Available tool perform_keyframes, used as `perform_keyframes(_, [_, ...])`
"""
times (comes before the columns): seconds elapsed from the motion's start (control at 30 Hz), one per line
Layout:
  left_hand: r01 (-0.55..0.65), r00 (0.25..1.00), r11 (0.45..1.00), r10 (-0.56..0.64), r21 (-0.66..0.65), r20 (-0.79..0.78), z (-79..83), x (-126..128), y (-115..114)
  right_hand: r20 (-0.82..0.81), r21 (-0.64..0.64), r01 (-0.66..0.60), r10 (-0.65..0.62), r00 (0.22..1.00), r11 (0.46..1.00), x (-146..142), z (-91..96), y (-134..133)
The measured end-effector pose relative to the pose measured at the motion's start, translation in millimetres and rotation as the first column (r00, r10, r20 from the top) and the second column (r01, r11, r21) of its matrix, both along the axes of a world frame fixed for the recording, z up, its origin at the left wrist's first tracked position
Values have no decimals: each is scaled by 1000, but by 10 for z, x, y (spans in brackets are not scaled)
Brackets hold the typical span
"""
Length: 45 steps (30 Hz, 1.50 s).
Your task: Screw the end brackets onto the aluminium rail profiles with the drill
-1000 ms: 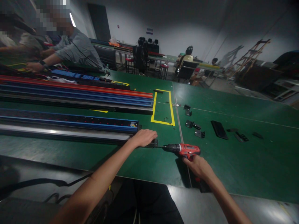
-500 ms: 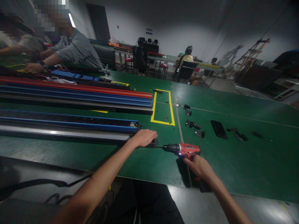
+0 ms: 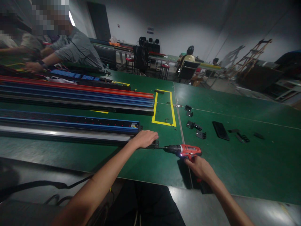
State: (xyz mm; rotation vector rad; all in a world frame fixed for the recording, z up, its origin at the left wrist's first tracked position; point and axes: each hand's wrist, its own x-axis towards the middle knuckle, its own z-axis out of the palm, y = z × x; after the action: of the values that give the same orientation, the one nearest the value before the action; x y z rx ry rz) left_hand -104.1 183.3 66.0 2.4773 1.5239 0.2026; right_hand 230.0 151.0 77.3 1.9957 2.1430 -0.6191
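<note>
My right hand [image 3: 201, 168] is wrapped round the grip of a red and black cordless drill [image 3: 189, 150], which lies level with its small lamp lit. Its long bit points left and meets the black end bracket [image 3: 155, 144] of a long silver and black metal rail [image 3: 70, 135]. Over that same end, my left hand [image 3: 146, 139] is closed on the rail and holds it down; part of the bracket is hidden under the fingers. Directly behind lies another long rail with blue edges [image 3: 113, 125]. Whether a screw sits at the bit's tip is too small to tell.
A bundle of red, blue and black rails [image 3: 117, 100] lies farther back on the green table [image 3: 246, 166], beside a yellow tape rectangle [image 3: 174, 116]. Several black brackets [image 3: 200, 134] and a dark phone-like slab [image 3: 220, 130] lie right. A co-worker's hand [image 3: 34, 67] is at far left.
My hands, the drill and the rail keep their places. At the far left, the co-worker's hand and arm have shifted slightly.
</note>
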Motion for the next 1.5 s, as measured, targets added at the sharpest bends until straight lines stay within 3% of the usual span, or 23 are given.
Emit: perform_keyframes(1.5, [1, 1000, 1000, -1, 3, -16, 16, -5, 2, 25, 11, 29, -30, 999, 1000, -18, -7, 1])
